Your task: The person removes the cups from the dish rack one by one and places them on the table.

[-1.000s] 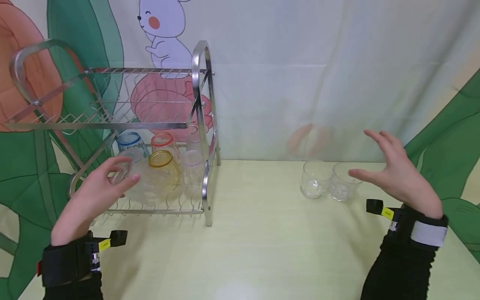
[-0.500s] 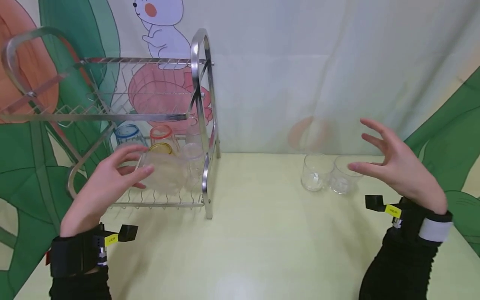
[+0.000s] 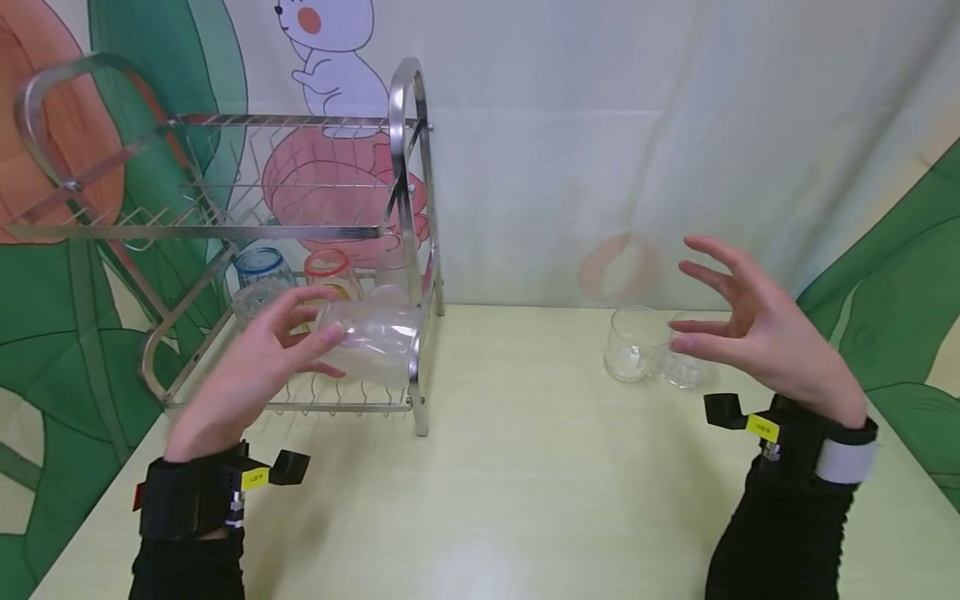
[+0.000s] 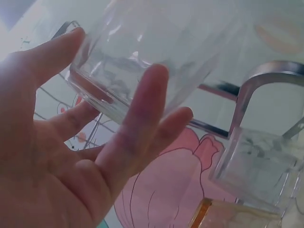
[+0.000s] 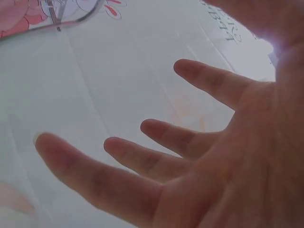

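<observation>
The clear glass point(image 3: 378, 343) lies sideways in the air, its base end pinched between the thumb and fingers of the left hand point(image 3: 258, 358), its mouth pointing right. From the head view it overlaps the right end of the metal rack's point(image 3: 195, 232) lower shelf. Behind it on that shelf, a blue-rimmed glass point(image 3: 262, 265) and a red-rimmed glass point(image 3: 330, 267) stand upside down. The right hand point(image 3: 776, 342) has its fingers spread, thumb apart, in front of two clear tumblers point(image 3: 628, 346) standing side by side on the pale table point(image 3: 525, 483), near the curtain point(image 3: 540, 208).
</observation>
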Motion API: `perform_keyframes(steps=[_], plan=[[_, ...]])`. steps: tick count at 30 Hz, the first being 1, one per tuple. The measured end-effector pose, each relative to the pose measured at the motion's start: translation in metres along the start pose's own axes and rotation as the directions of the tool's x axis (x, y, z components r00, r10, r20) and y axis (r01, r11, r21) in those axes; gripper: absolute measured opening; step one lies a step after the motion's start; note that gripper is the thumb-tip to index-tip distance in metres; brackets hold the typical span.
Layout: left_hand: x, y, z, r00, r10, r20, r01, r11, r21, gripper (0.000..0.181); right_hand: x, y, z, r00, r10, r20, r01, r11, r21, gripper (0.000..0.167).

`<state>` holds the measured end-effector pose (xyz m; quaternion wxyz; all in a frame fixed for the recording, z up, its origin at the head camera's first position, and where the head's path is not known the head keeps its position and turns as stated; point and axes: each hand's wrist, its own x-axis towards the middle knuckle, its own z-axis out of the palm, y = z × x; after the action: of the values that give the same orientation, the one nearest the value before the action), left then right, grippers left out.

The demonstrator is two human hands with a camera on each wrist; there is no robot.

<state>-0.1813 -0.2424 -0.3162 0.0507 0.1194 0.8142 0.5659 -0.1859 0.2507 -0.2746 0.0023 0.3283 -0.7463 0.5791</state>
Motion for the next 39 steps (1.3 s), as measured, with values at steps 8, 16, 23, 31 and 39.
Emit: perform_keyframes(steps=[8, 16, 23, 31, 39], plan=[[0.004, 0.006, 0.014, 0.999, 0.042, 0.018, -0.041, 0.997, -0.064, 0.055, 0.017, -0.002, 0.024, 1.0, 0.008, 0.03, -0.006, 0.999, -0.044, 0.089], [0.008, 0.012, 0.032, 0.997, 0.074, 0.006, -0.072, 0.988, -0.137, 0.053, 0.03, -0.005, 0.044, 0.997, -0.05, 0.066, 0.056, 0.994, -0.094, 0.092], [0.012, 0.012, 0.049, 0.997, 0.082, -0.006, -0.082, 0.981, -0.178, 0.051, 0.036, -0.004, 0.06, 0.996, -0.043, 0.081, 0.052, 0.993, -0.11, 0.091], [0.015, 0.006, 0.062, 0.998, 0.067, -0.007, -0.067, 0.979, -0.19, 0.052, 0.048, 0.003, 0.076, 0.99, -0.055, 0.126, 0.074, 0.985, -0.155, 0.09], [0.022, 0.007, 0.074, 0.995, 0.101, 0.007, -0.097, 0.974, -0.204, 0.05, 0.056, 0.008, 0.09, 0.986, -0.07, 0.152, 0.096, 0.981, -0.17, 0.086]])
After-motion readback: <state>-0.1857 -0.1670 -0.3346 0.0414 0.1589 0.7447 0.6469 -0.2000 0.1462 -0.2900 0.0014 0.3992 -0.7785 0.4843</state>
